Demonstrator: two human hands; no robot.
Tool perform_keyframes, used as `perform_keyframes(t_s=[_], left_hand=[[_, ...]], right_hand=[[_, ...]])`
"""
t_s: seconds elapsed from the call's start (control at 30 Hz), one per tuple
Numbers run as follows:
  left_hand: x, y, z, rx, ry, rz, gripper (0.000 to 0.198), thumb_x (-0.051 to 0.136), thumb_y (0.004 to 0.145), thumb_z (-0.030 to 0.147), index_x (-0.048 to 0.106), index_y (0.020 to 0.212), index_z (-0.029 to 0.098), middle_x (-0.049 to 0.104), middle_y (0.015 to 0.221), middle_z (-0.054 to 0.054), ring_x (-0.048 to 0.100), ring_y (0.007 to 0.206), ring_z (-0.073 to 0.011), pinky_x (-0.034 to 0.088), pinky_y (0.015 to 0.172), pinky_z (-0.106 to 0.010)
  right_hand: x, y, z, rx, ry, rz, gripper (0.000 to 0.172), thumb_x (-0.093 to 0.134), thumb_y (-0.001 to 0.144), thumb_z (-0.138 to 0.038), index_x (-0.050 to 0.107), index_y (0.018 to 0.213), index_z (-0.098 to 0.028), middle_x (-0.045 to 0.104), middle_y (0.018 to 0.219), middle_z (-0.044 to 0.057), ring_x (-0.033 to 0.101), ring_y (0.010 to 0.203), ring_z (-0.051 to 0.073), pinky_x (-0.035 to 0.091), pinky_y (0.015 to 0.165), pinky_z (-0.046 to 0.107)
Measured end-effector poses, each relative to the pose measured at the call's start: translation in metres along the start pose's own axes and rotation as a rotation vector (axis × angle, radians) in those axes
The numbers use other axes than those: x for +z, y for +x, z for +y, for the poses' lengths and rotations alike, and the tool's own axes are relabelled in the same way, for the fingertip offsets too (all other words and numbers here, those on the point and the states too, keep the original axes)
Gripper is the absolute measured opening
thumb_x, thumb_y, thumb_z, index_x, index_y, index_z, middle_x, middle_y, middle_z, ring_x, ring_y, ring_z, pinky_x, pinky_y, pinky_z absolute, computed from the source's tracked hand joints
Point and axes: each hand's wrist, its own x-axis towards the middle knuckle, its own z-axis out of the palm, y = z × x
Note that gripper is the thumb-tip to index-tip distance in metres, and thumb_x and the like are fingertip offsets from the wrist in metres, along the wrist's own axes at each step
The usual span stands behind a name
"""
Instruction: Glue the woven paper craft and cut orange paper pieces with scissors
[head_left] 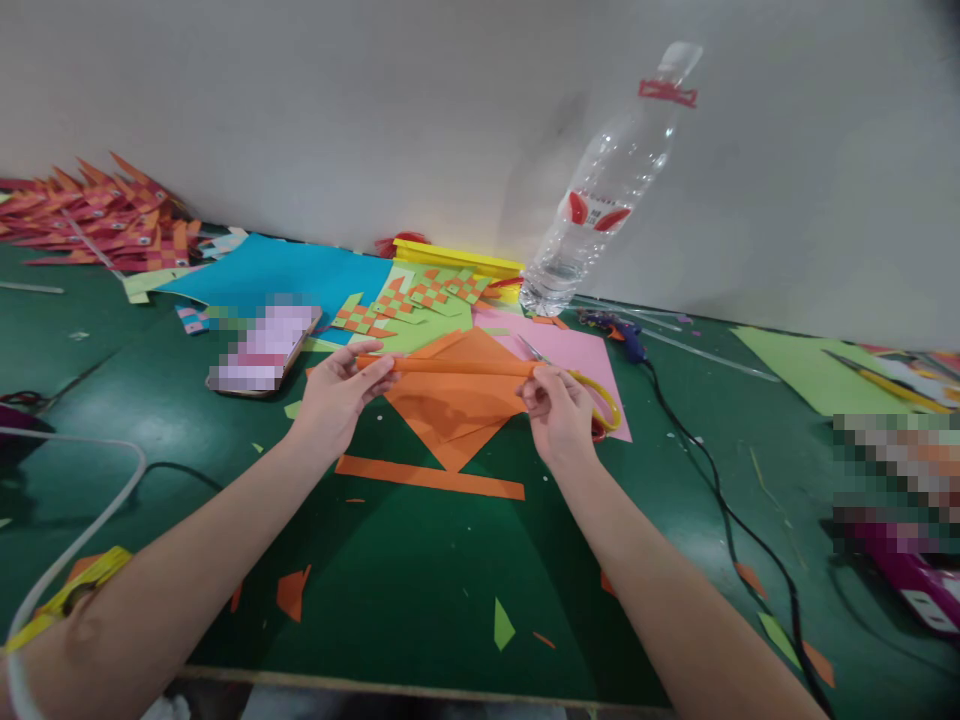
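Observation:
Stretched level between my two hands is a narrow orange paper strip (465, 367), which looks folded lengthwise. My left hand (341, 385) pinches its left end between thumb and fingers. At the other end, my right hand (559, 405) grips it the same way. Under the strip lie orange paper sheets (450, 425), turned cornerwise and overlapping. A flat orange strip (431, 478) rests on the table just in front of them. Scissors (611, 400) with yellow handles lie beside my right hand, partly hidden by it, on a pink sheet (592, 355).
A tilted-looking plastic bottle (600, 190) stands against the wall. Woven paper fish (420, 300) lie near a blue sheet (300, 275); red-orange ones (105, 220) are piled at left. A phone (266, 350), a glue gun (622, 335) with a black cord and paper scraps (502, 625) lie around.

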Motion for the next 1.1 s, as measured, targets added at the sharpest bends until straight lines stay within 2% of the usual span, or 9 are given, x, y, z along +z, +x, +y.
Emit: perform_keyframes(t_s=[0.1,0.2,0.33,0.4,0.5,0.63,0.73,0.93,1.1], left_hand=[[0.005,-0.006,0.0,0.007,0.123,-0.074,0.037,0.083,0.066,0.029,0.064,0.095,0.015,0.073,0.091,-0.005,0.068,0.074,-0.0125,0.055,0.069,-0.021],[0.012,-0.015,-0.002,0.033,0.221,-0.168,0.036,0.081,0.068,0.032,0.065,0.096,0.016,0.072,0.096,-0.007,0.069,0.076,-0.0151,0.057,0.071,-0.026],[0.021,-0.025,-0.007,0.071,0.352,-0.348,0.027,0.077,0.07,0.03,0.067,0.091,0.017,0.072,0.098,-0.007,0.069,0.083,-0.0176,0.057,0.079,-0.03],[0.023,-0.027,-0.009,0.101,0.412,-0.42,0.025,0.076,0.072,0.031,0.067,0.091,0.018,0.071,0.099,-0.006,0.069,0.088,-0.0184,0.057,0.081,-0.031],[0.023,-0.027,-0.009,0.128,0.488,-0.409,0.028,0.076,0.072,0.032,0.067,0.095,0.019,0.071,0.102,-0.007,0.069,0.086,-0.0185,0.057,0.077,-0.031],[0.02,-0.025,-0.008,0.032,0.486,-0.353,0.031,0.077,0.07,0.035,0.066,0.094,0.018,0.074,0.082,-0.005,0.071,0.074,-0.0197,0.057,0.075,-0.033],[0.019,-0.025,-0.008,-0.012,0.455,-0.354,0.032,0.077,0.071,0.039,0.066,0.092,0.017,0.074,0.076,-0.006,0.072,0.068,-0.0212,0.057,0.07,-0.033],[0.019,-0.026,-0.008,0.014,0.451,-0.369,0.023,0.074,0.074,0.037,0.067,0.085,0.019,0.074,0.073,-0.004,0.071,0.064,-0.0194,0.057,0.064,-0.03],[0.022,-0.029,-0.005,0.003,0.457,-0.492,0.017,0.073,0.073,0.034,0.068,0.081,0.02,0.073,0.067,-0.001,0.071,0.063,-0.0185,0.058,0.066,-0.03]], right_hand=[[0.004,-0.001,-0.001,0.032,0.069,-0.032,0.031,0.071,0.069,-0.045,0.052,0.059,-0.023,0.055,0.055,-0.003,0.047,0.048,0.009,0.051,0.059,0.03],[0.011,-0.01,0.002,0.092,0.036,-0.191,0.033,0.071,0.069,-0.051,0.055,0.066,-0.023,0.064,0.065,0.0,0.057,0.057,0.013,0.055,0.066,0.035],[0.021,-0.029,0.004,0.142,-0.09,-0.404,0.03,0.078,0.065,-0.044,0.066,0.08,-0.022,0.07,0.075,0.002,0.063,0.063,0.015,0.057,0.07,0.035],[0.025,-0.035,0.004,0.15,-0.119,-0.449,0.026,0.079,0.065,-0.04,0.069,0.082,-0.023,0.071,0.078,0.001,0.064,0.064,0.015,0.057,0.07,0.034],[0.026,-0.037,0.005,0.122,-0.088,-0.39,0.021,0.079,0.068,-0.037,0.07,0.081,-0.023,0.069,0.071,-0.002,0.064,0.063,0.014,0.057,0.068,0.032],[0.023,-0.032,0.006,0.074,-0.081,-0.262,0.021,0.079,0.068,-0.037,0.071,0.079,-0.021,0.066,0.066,-0.002,0.061,0.057,0.012,0.055,0.062,0.031],[0.022,-0.03,0.006,0.05,-0.11,-0.235,0.022,0.078,0.068,-0.039,0.07,0.076,-0.02,0.066,0.066,0.0,0.06,0.058,0.013,0.055,0.059,0.031],[0.025,-0.034,0.004,0.041,-0.076,-0.273,0.025,0.08,0.065,-0.04,0.069,0.08,-0.023,0.071,0.08,0.002,0.067,0.073,0.017,0.058,0.071,0.034],[0.031,-0.04,0.0,0.094,-0.113,-0.382,0.028,0.08,0.063,-0.044,0.069,0.079,-0.024,0.073,0.081,0.002,0.069,0.076,0.018,0.06,0.074,0.036]])
